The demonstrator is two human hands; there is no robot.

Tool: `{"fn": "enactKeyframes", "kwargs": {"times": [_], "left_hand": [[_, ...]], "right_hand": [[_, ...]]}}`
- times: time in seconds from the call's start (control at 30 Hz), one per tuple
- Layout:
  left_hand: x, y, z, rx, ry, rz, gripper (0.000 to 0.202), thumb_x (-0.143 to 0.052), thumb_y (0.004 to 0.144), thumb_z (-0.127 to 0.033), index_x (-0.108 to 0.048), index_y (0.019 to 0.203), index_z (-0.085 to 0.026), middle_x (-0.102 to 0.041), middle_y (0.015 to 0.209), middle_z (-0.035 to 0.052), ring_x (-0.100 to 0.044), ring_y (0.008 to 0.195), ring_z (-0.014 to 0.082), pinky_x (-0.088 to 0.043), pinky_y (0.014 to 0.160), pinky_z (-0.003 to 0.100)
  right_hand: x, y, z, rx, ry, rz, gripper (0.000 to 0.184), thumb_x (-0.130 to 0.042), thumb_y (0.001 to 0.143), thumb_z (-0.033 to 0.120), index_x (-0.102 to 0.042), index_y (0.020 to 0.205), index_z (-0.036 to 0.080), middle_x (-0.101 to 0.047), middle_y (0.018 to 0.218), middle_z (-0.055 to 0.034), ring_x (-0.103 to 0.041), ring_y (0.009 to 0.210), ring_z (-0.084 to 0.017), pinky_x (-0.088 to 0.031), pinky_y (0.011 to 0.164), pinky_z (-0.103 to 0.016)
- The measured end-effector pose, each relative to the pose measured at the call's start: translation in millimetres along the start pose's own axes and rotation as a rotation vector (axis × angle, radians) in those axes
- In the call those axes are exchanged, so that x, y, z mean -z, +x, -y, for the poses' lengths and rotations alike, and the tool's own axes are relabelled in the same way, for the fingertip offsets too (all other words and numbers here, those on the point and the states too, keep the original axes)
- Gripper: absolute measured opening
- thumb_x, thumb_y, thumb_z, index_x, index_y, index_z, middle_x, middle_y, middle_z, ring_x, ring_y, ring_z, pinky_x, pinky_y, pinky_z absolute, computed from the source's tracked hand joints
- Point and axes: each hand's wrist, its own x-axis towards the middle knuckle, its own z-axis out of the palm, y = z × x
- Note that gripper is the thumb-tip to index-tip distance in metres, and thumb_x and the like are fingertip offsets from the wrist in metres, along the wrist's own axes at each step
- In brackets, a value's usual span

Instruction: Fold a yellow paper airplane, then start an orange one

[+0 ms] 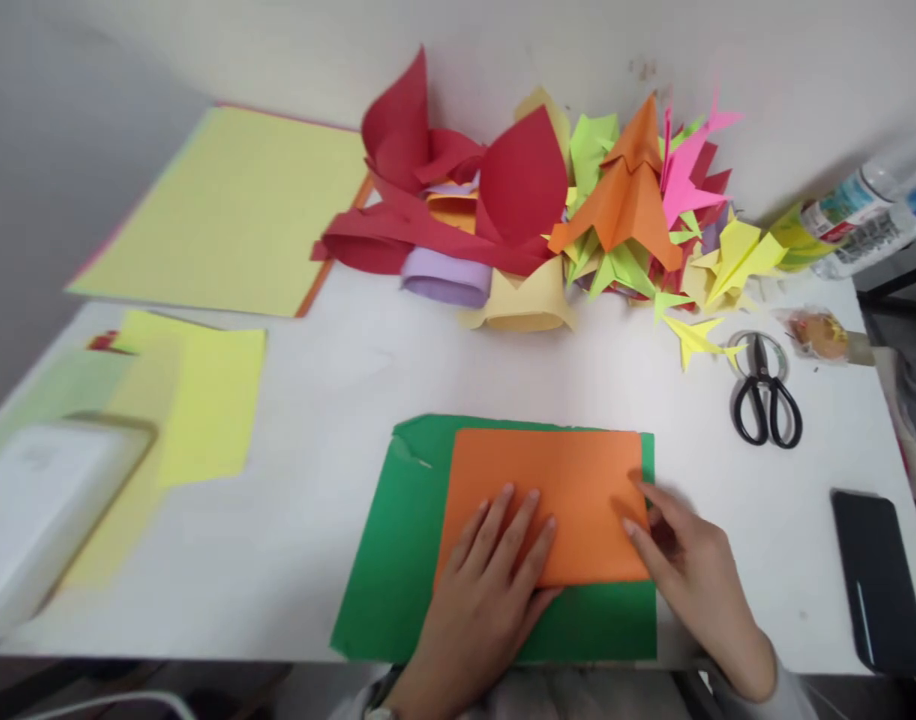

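Note:
An orange sheet of paper (570,470) lies on top of a larger green sheet (383,550) at the front of the table. My left hand (480,590) rests flat on the orange paper's lower left part, fingers spread. At the orange paper's right edge is my right hand (690,560), its thumb and index finger apart and touching the paper near that edge. The right hand's other fingers are curled and partly hidden. One corner of the green sheet, at upper left, looks creased.
Behind stand red paper shapes (522,190), an orange folded paper plane (623,200) and more paper pieces. Black-handled scissors (765,400), a phone (882,580) and bottles (840,220) are at right. Yellow sheets (218,400), a large pale yellow stack (233,210) and a white device (53,510) lie left.

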Motion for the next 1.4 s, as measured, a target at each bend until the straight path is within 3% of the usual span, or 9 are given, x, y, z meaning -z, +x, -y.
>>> {"fn": "enactKeyframes", "kwargs": {"times": [0.17,0.3,0.43,0.57,0.7,0.87,0.97,1.1,1.4], "left_hand": [[11.8,9.2,13.8,-0.156,0.162,0.094,0.042,-0.048,0.096,-0.041,-0.058,0.130,-0.018,-0.058,0.138,0.0146,-0.046,0.134,0.0329,-0.037,0.109,0.047],[22.0,32.8,27.5,-0.292,0.194,0.149,0.038,-0.044,0.097,-0.024,-0.057,0.131,-0.015,-0.059,0.136,0.0182,-0.051,0.129,0.0315,-0.036,0.107,0.049],[22.8,66.1,36.9,-0.409,0.220,0.111,0.038,-0.044,0.095,-0.019,-0.057,0.131,-0.013,-0.059,0.134,0.0196,-0.053,0.125,0.0329,-0.037,0.104,0.053],[15.4,90.0,39.4,-0.477,0.276,0.090,0.038,-0.045,0.094,-0.019,-0.057,0.130,-0.011,-0.060,0.133,0.0218,-0.057,0.119,0.0365,-0.040,0.098,0.055],[14.5,101.6,39.8,-0.489,0.227,0.203,0.047,-0.050,0.094,-0.043,-0.057,0.129,-0.013,-0.059,0.132,0.0214,-0.058,0.115,0.0382,-0.043,0.091,0.052],[20.7,115.6,54.5,-0.526,0.006,0.287,0.067,-0.046,0.086,-0.068,-0.062,0.120,-0.012,-0.061,0.127,0.0215,-0.060,0.104,0.0337,-0.046,0.080,0.044],[17.5,118.6,67.5,-0.506,-0.122,0.290,0.062,-0.047,0.087,-0.064,-0.061,0.123,-0.016,-0.055,0.136,0.0205,-0.052,0.120,0.0356,-0.042,0.094,0.050],[9.8,115.8,76.8,-0.499,-0.187,0.297,0.055,-0.054,0.087,-0.055,-0.056,0.133,-0.024,-0.043,0.150,0.0141,-0.030,0.141,0.0403,-0.021,0.112,0.062],[3.8,111.8,78.0,-0.524,-0.183,0.236,0.050,-0.054,0.088,-0.054,-0.056,0.135,-0.034,-0.047,0.148,0.0083,-0.032,0.141,0.0383,-0.025,0.113,0.059]], "right_hand": [[-5.7,6.5,-2.9,-0.089,0.156,-0.033,0.032,-0.062,0.088,0.040,-0.070,0.110,0.019,-0.063,0.065,0.0005,-0.058,0.048,-0.012,-0.054,0.047,-0.024],[-8.3,10.6,-2.7,-0.141,0.266,-0.126,0.030,-0.066,0.084,0.042,-0.073,0.101,0.018,-0.070,0.074,-0.0043,-0.058,0.047,-0.012,-0.054,0.046,-0.025],[-2.0,21.9,-3.3,-0.143,0.276,-0.240,0.027,-0.067,0.083,0.041,-0.073,0.098,0.020,-0.074,0.088,-0.0067,-0.060,0.053,-0.012,-0.055,0.051,-0.025],[11.5,39.9,-7.4,-0.149,0.191,-0.188,0.037,-0.063,0.086,0.045,-0.069,0.112,0.018,-0.068,0.074,-0.0019,-0.058,0.052,-0.012,-0.051,0.050,-0.024],[26.1,62.3,-12.9,-0.113,0.004,-0.063,0.040,-0.056,0.091,0.046,-0.066,0.118,0.018,-0.066,0.065,0.0008,-0.058,0.051,-0.013,-0.048,0.050,-0.024],[25.4,89.0,-24.2,0.025,-0.224,-0.134,0.036,-0.055,0.092,0.045,-0.070,0.111,0.019,-0.070,0.069,-0.0012,-0.062,0.055,-0.015,-0.048,0.055,-0.026],[16.9,95.7,-29.0,0.145,-0.312,-0.237,0.032,-0.056,0.093,0.041,-0.072,0.108,0.017,-0.070,0.073,-0.0031,-0.063,0.059,-0.015,-0.049,0.058,-0.026],[10.2,94.4,-29.2,0.236,-0.382,-0.332,0.023,-0.058,0.093,0.033,-0.073,0.100,0.016,-0.063,0.064,-0.0025,-0.059,0.056,-0.015,-0.046,0.054,-0.027],[18.6,94.4,-35.2,0.274,-0.254,-0.364,0.015,-0.059,0.090,0.022,-0.074,0.094,0.024,-0.071,0.092,-0.0077,-0.064,0.087,-0.023,-0.053,0.079,-0.041]]}}
